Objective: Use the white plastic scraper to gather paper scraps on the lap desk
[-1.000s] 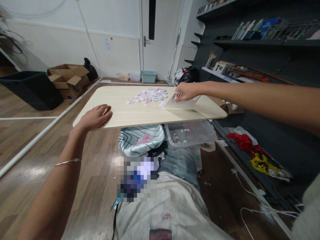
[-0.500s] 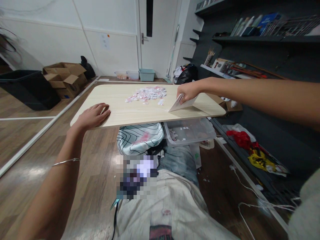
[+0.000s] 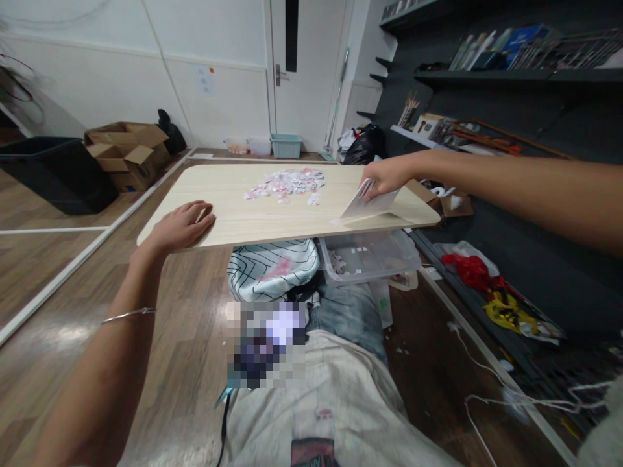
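Observation:
My left hand (image 3: 182, 224) lies flat, fingers stretched out, on the near left corner of a low light-wood table (image 3: 233, 214). My right hand (image 3: 384, 178) reaches over the table's right side and grips the top of a pale flat card (image 3: 370, 206), which stands tilted with its lower edge on the tabletop. A pile of small pink and white pieces (image 3: 287, 183) lies on the far middle of the table, left of the card. One small piece (image 3: 335, 222) sits by the card's lower corner.
Under the table are a clear plastic bin (image 3: 370, 256) holding more pieces and a patterned cushion (image 3: 272, 266). Dark shelves (image 3: 487, 97) run along the right. Cardboard boxes (image 3: 129, 152) and a black bin (image 3: 53, 172) stand at the left. White cables (image 3: 506, 395) trail on the floor.
My right hand has slid the card to the right, away from the pile and toward the table's right edge. The left hand has stayed where it was.

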Demonstrator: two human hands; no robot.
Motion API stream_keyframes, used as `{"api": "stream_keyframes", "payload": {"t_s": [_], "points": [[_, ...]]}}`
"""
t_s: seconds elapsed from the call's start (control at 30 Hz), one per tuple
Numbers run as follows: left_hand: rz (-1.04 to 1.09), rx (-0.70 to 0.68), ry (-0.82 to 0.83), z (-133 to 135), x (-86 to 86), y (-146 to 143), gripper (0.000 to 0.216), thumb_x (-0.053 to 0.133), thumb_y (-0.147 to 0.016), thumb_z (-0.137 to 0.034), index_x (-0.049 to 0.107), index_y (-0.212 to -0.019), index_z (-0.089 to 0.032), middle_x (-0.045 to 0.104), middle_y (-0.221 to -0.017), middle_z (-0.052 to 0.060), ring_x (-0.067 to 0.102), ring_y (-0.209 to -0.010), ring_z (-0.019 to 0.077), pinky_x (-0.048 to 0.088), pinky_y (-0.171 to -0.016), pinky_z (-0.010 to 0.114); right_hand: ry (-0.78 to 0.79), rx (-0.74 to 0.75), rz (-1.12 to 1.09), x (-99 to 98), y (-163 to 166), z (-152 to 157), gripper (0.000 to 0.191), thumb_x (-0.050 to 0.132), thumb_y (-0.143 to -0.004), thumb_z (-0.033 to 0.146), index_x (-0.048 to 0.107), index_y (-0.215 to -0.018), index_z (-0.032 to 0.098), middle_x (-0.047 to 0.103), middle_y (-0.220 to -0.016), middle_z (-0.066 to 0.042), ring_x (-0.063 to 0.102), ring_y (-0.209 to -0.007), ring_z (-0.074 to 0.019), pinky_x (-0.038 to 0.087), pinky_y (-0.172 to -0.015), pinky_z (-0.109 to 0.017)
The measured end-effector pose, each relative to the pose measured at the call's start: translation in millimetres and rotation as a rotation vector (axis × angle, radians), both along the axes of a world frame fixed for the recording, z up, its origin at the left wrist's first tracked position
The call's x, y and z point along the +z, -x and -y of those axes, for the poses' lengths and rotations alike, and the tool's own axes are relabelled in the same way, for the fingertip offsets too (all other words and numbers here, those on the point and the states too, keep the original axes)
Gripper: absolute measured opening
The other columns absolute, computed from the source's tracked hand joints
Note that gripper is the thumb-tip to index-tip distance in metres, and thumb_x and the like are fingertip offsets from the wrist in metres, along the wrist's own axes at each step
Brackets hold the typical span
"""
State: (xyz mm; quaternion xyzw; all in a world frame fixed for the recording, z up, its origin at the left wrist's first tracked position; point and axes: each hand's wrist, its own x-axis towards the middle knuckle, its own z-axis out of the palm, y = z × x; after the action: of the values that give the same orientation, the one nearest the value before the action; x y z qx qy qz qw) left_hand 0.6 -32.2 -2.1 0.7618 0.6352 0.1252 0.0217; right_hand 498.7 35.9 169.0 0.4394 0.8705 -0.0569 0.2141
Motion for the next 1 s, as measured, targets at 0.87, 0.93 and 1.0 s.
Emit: {"api": "stream_keyframes", "payload": {"t_s": [0.87,0.93,1.0], "points": [[-0.008,0.009,0.001,0.7,3.0,-2.1,0.072,0.028,-0.104,-0.059,0.057,-0.148,-0.010,0.056,-0.160,0.019,0.051,-0.147,0.0339,0.038,-0.125,0.047,-0.077,0.064,-0.160,-32.8,33.1,-2.6,0.052,0.064,-0.096,0.054,0.084,-0.111,0.009,0.081,-0.097,-0.011,0.067,-0.093,-0.0242,0.048,-0.083,-0.035],[-0.006,0.010,0.001,0.8,2.8,-1.9,0.072,0.028,-0.104,-0.059,0.056,-0.148,-0.010,0.055,-0.160,0.019,0.051,-0.147,0.0339,0.038,-0.125,0.048,-0.099,0.053,-0.149,-33.1,34.2,-3.8,0.060,0.060,-0.097,0.061,0.084,-0.109,0.007,0.080,-0.093,-0.012,0.067,-0.093,-0.0243,0.048,-0.082,-0.035],[-0.009,0.010,0.000,1.3,3.1,-2.2,0.072,0.028,-0.104,-0.059,0.056,-0.148,-0.010,0.056,-0.160,0.019,0.051,-0.147,0.0339,0.038,-0.125,0.047,-0.130,0.036,-0.131,-33.4,34.4,-3.8,0.068,0.056,-0.099,0.066,0.083,-0.107,0.005,0.078,-0.090,-0.013,0.067,-0.092,-0.0242,0.047,-0.081,-0.035]]}}
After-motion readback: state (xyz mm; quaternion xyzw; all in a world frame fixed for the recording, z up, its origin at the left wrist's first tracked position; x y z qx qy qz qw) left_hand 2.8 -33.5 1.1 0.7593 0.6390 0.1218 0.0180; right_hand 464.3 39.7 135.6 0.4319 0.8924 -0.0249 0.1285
